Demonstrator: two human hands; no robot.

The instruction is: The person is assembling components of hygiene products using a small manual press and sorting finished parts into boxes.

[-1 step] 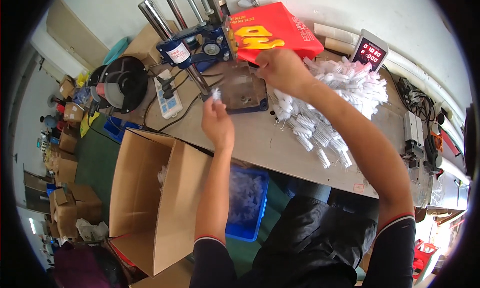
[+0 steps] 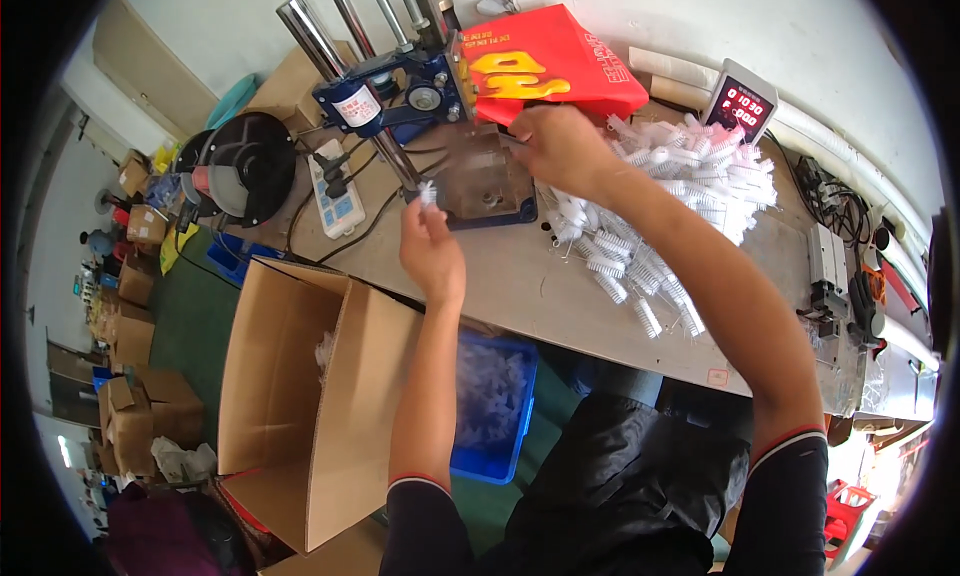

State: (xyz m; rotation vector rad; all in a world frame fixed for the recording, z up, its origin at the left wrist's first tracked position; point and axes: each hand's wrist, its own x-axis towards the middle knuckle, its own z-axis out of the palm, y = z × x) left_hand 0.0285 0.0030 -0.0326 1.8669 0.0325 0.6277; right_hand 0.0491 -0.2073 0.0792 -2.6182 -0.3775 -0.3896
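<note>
At the far left of the frame small cardboard boxes are stacked on the floor. Right of them, in the lower left, an open carton stands below the bench edge, with a few white pieces showing inside. Above it, at the upper left, a black round reel sits on the bench beside a white power strip.

My left hand is raised just left of centre, above the bench edge; its grip is closed, fingertips pinching a small white bristle brush that stands up from them, close to the front of the blue press with its steel columns. Under my left forearm a blue bin on the floor holds more white pieces.

My right hand is at upper centre, reaching into the clear-walled base of the press, with the red bag behind it. Its fingers are curled at the fixture, but I cannot tell whether that grip holds anything.

To the right, a heap of white bristle brushes spreads over the bench, touching my right forearm. Behind the heap, a digital counter with red figures stands at the upper right.
</note>
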